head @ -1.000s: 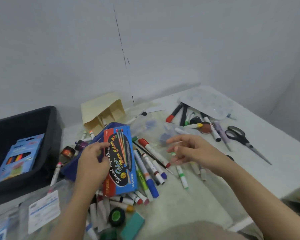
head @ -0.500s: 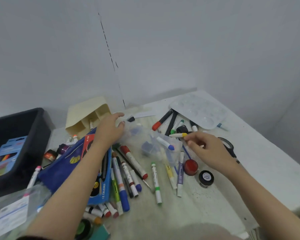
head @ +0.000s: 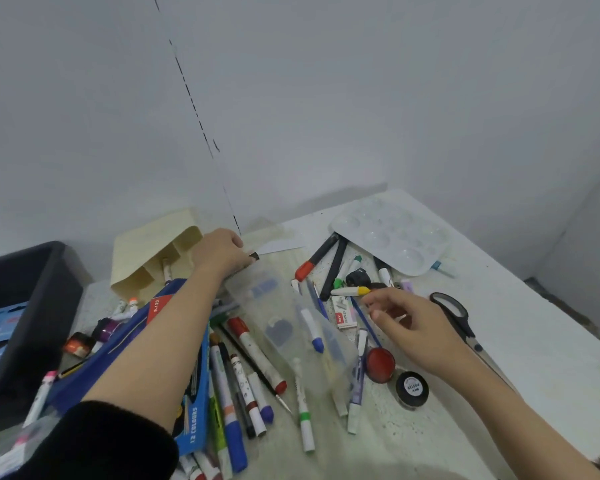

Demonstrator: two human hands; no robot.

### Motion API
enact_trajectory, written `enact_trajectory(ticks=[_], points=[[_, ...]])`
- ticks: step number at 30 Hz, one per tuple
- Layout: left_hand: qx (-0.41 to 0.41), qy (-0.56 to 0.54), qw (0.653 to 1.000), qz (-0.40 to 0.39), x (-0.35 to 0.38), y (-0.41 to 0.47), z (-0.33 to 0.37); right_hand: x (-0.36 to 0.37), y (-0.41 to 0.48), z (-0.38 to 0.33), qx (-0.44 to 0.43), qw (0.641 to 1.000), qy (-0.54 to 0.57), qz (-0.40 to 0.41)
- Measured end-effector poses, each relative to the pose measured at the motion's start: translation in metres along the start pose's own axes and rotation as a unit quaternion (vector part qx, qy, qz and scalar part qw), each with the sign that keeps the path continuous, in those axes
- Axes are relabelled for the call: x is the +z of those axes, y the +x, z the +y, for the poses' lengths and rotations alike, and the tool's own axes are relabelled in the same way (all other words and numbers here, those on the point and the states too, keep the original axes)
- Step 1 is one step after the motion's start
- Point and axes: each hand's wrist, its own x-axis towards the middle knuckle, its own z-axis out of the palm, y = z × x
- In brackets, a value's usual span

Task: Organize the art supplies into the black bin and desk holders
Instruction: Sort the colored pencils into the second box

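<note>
Black plastic bin (head: pixel 45 289) sitting at your left and holding a blue card pack (head: pixel 0 329), cream compartmented desk holder (head: pixel 146 247) lying tipped with one marker (head: pixel 167 271) inside, your left hand (head: pixel 222 252) curling beside it, grip unclear, your right hand (head: pixel 407 327) pinching a yellow-capped white marker (head: pixel 350 291) over the cluttered counter (head: pixel 534 341).

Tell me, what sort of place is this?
Probably a home art or craft desk in a bare room corner: loose markers strewn over the table, a clear paint palette, scissors, and a black bin.
</note>
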Motion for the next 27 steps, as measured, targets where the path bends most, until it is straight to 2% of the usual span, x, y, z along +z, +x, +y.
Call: enact_trajectory(ticks=[4, 7, 9, 11, 13, 16, 18, 21, 24, 27], points=[[0.045, 0.022, 0.997, 0.055, 0.006, 0.005, -0.001, 0.001, 0.001, 0.003, -0.001, 1.000, 0.006, 0.002], [0.147, 0.030, 0.973, 0.174, -0.002, -0.003, 0.004, 0.002, 0.000, 0.003, 0.000, 1.000, 0.016, 0.007], [0.206, -0.013, 0.948, 0.242, -0.014, -0.013, 0.010, 0.002, 0.000, 0.002, 0.002, 1.000, 0.026, 0.008], [0.217, -0.105, 0.940, 0.243, -0.027, -0.024, 0.018, 0.001, -0.001, 0.000, -0.001, 0.999, 0.042, 0.013], [0.201, -0.222, 0.935, 0.191, -0.038, -0.039, 0.029, -0.002, -0.003, -0.004, -0.009, 0.998, 0.064, 0.023], [0.172, -0.337, 0.925, 0.044, -0.051, -0.071, 0.039, -0.007, -0.005, -0.012, -0.016, 0.995, 0.088, 0.046], [0.172, -0.330, 0.926, -0.058, -0.051, -0.094, 0.037, -0.009, -0.006, -0.017, -0.009, 0.989, 0.129, 0.070], [0.176, -0.310, 0.922, -0.151, -0.044, -0.126, 0.028, -0.012, -0.009, -0.026, 0.002, 0.972, 0.220, 0.079], [0.168, -0.312, 0.913, -0.204, -0.034, -0.150, 0.018, -0.015, -0.014, -0.032, 0.001, 0.967, 0.253, 0.043], [0.161, -0.315, 0.908, -0.223, -0.022, -0.170, 0.009, -0.014, -0.019, -0.033, -0.009, 0.960, 0.280, 0.005]])
